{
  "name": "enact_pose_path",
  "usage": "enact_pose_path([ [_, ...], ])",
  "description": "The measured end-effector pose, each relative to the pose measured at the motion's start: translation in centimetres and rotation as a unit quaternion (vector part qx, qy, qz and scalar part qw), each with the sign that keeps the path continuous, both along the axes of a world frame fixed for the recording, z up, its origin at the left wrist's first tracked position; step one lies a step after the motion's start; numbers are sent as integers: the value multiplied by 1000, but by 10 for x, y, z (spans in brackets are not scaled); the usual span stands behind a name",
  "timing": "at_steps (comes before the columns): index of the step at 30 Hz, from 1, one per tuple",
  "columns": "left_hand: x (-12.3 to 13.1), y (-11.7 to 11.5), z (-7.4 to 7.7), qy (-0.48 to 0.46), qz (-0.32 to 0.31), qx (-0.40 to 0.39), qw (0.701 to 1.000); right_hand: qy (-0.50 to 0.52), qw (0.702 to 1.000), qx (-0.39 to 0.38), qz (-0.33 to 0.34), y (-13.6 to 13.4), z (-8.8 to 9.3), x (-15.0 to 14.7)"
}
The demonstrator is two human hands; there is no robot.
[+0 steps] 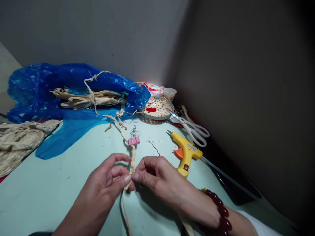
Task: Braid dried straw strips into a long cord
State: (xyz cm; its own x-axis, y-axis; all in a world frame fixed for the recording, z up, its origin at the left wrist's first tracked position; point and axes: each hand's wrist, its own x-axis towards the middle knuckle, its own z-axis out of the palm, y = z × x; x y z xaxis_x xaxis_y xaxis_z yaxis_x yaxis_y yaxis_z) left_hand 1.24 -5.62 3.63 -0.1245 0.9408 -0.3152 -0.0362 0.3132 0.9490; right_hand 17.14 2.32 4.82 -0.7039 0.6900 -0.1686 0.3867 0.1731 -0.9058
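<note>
A pale braid of dried plant strips (133, 154) runs toward me from a pink binder clip (134, 141) on the table. My left hand (112, 178) pinches the near end of the braid between thumb and fingers. Pressed close against it from the other side, my right hand (154, 173) is also closed on the braid, thumb tip beside the left thumb. One loose strip (125, 209) hangs down from the pinch toward the near edge. Beyond the clip, the braid continues as a thin cord (119, 124) up to a blue plastic bag.
A yellow glue gun (185, 152) lies right of my hands, with white-handled scissors (194, 129) behind it. The blue bag (46, 88) holds a bundle of dried strips (86, 99). Farther back are a woven basket (159, 113) and a paper cup (169, 93). Woven work (22, 141) lies left.
</note>
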Motion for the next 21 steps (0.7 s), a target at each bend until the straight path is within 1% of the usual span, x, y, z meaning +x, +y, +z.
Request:
enact_pose_path([
  [4, 0, 2, 1, 19, 4, 6, 1000, 28, 999, 38, 11, -4, 2, 0],
  [6, 3, 2, 5, 61, 10, 9, 998, 47, 998, 49, 12, -7, 3, -1],
  [7, 5, 1, 7, 93, 17, 11, 995, 58, 997, 42, 9, -7, 2, -2],
  [9, 10, -1, 10, 170, 27, 24, 985, 85, 996, 2, 1, -8, 1, -4],
  [11, 13, -4, 12, 252, 31, 48, 966, 114, 992, -59, -11, -8, -2, -6],
  [13, 14, -7, 12, 321, 16, 84, 943, 135, 984, -113, -22, -8, -3, -7],
  [14, 12, -8, 11, 350, 6, 100, 931, 132, 984, -119, -30, -7, -3, -7],
  [16, 7, -9, 10, 402, -12, 125, 907, 104, 989, -88, -48, -7, -2, -7],
  [19, 0, -10, 9, 466, -34, 165, 869, 61, 996, 8, -61, -7, 1, -6],
  [21, 0, -11, 9, 478, -46, 164, 862, 43, 995, 64, -55, -8, 2, -5],
])
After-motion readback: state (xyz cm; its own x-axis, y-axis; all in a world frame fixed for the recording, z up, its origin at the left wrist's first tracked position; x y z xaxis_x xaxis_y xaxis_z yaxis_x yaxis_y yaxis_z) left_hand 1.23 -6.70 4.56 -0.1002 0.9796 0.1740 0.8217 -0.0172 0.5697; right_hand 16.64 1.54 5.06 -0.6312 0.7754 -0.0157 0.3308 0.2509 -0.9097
